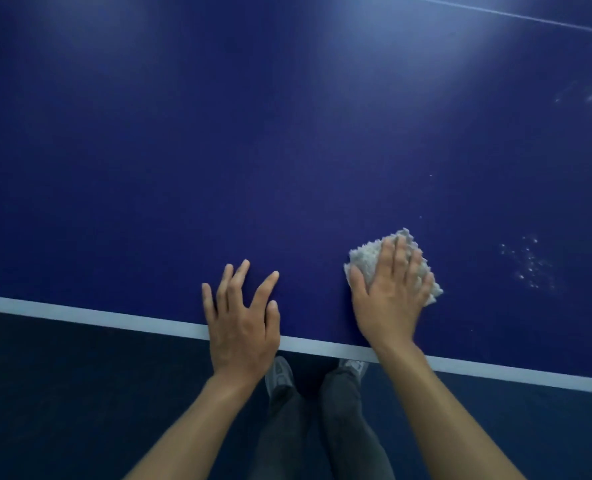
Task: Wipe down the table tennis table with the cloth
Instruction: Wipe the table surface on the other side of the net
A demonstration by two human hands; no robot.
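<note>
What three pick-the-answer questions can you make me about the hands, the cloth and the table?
1. Where is the cloth? A under the right hand; B on the floor; C in a pocket.
2. What colour is the table top? A green; B red; C blue.
3. How do the fingers of the left hand lie? A in a fist; B spread flat; C pinching the cloth.
Answers: A, the right hand presses flat on it. C, the surface is deep blue with a white edge line. B, the fingers are splayed on the table top.
</note>
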